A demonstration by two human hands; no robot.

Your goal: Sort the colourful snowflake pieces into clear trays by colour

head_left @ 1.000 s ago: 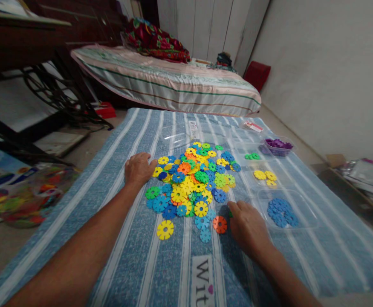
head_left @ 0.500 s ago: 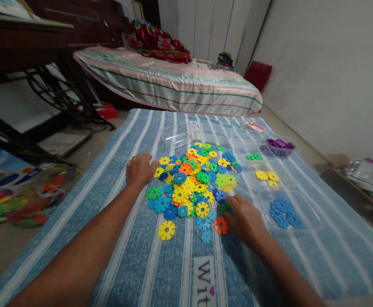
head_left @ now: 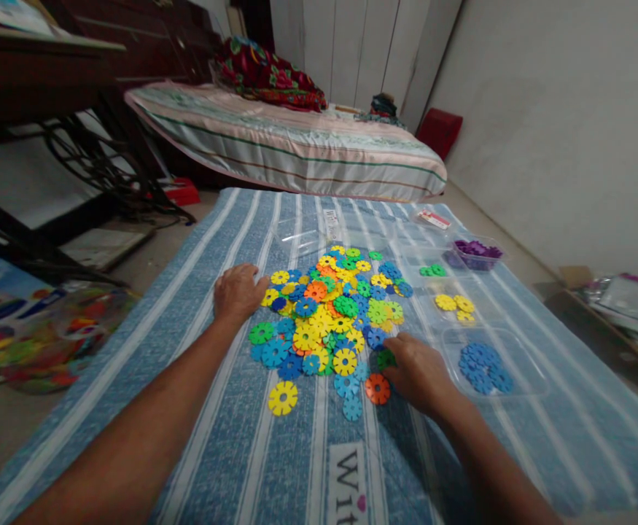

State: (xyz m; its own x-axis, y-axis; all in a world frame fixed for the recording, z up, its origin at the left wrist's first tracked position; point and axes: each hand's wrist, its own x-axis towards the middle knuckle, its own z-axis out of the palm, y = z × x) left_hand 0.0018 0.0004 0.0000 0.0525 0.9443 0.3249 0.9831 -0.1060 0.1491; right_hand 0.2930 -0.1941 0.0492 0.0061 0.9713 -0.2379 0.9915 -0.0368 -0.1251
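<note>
A pile of flat, notched plastic discs in yellow, blue, green and orange lies on a blue striped cloth. My left hand rests open at the pile's left edge, fingertips against a yellow disc. My right hand is at the pile's near right corner, its fingers closed on a dark green disc. An orange disc lies just left of that hand. A single yellow disc sits apart at the front.
Clear trays to the right hold sorted discs: blue, yellow, green, and a tub of purple ones. A striped mattress lies beyond the cloth. A dark table frame and a bag of colourful toys are at left.
My right hand has moved forward and left from the cloth to the pile's edge and closed its fingers on the green disc. My left hand has stayed put.
</note>
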